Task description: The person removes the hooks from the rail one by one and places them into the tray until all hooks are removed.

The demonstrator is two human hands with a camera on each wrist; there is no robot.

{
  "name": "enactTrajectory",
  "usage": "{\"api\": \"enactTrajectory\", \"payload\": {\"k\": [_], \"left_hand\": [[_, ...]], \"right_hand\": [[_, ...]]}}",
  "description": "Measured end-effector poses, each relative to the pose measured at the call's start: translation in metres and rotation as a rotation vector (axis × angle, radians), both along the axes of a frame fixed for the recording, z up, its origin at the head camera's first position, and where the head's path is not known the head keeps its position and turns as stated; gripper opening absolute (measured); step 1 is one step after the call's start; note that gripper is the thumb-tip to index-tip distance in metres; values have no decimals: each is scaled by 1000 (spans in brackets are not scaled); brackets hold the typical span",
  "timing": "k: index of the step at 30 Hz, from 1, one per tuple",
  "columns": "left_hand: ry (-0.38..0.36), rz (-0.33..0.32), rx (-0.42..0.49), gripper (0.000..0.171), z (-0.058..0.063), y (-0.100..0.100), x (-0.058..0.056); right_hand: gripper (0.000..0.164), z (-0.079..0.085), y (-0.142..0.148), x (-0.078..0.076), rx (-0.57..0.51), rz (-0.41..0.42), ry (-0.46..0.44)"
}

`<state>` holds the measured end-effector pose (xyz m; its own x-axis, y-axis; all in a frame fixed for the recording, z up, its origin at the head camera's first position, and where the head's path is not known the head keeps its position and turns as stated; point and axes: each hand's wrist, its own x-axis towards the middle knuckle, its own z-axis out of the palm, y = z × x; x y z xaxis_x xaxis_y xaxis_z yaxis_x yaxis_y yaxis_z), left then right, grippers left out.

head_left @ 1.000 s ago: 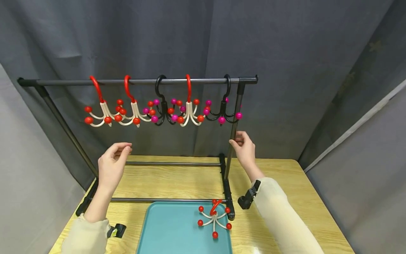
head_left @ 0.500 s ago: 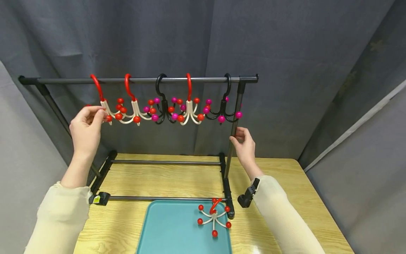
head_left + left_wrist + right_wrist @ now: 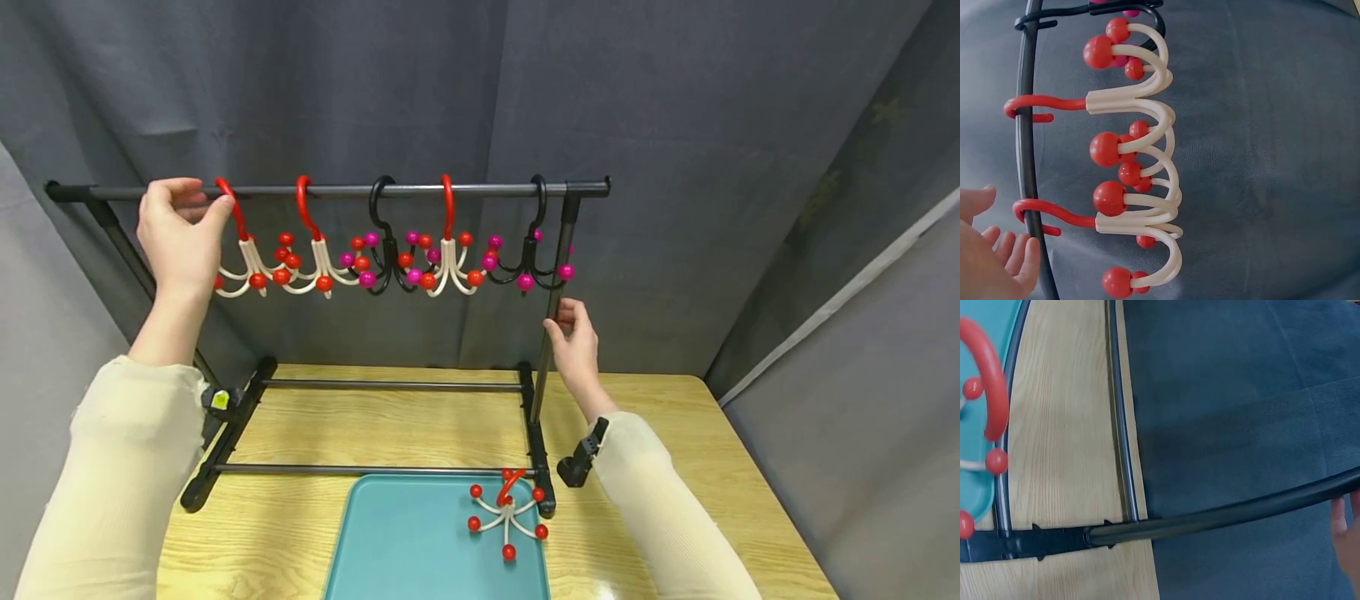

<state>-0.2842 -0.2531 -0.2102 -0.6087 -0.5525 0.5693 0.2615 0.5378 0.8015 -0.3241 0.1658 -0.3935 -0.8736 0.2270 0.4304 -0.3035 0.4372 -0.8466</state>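
Several octopus-shaped hangers hang by their hooks from the top rail [image 3: 345, 192] of a black rack. At the left end is a white hanger [image 3: 247, 258] with a red hook and red balls. Beside that hook my left hand [image 3: 180, 237] is raised to the rail. Its thumb and fingers are spread apart and hold nothing; in the left wrist view the fingertips [image 3: 1030, 250] lie close to the rail, and contact is unclear. My right hand [image 3: 577, 342] holds the rack's right post [image 3: 547, 358] between thumb and fingers, below a black hanger [image 3: 528, 258] with magenta balls.
A teal tray [image 3: 405, 533] lies on the wooden table [image 3: 637, 517] in front of the rack. On its right side sits another white hanger [image 3: 507, 517] with a red hook. Black feet [image 3: 536, 450] and lower bars [image 3: 375, 470] support the rack; grey curtains surround it.
My left hand has risen leftward, from below the hangers, past the leftmost one's balls, up to the top rail. The right hand keeps its hold on the post.
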Motion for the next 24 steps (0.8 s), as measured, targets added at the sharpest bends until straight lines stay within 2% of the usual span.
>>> {"api": "enactTrajectory", "payload": {"k": [5, 9, 12, 19, 24], "left_hand": [[-78, 6, 57, 38, 2, 0, -9], [-96, 17, 67, 39, 0, 1, -15], [-79, 35, 60, 35, -3, 1, -19], [-41, 57, 60, 13, -9, 0, -23], [-41, 58, 84, 9, -8, -5, -24]], "right_hand": [[34, 1, 1, 1, 28, 14, -26], [34, 1, 1, 1, 30, 24, -35], [35, 2, 2, 1, 44, 33, -34], [34, 0, 3, 2, 48, 43, -44], [35, -1, 3, 1, 63, 45, -49]]}}
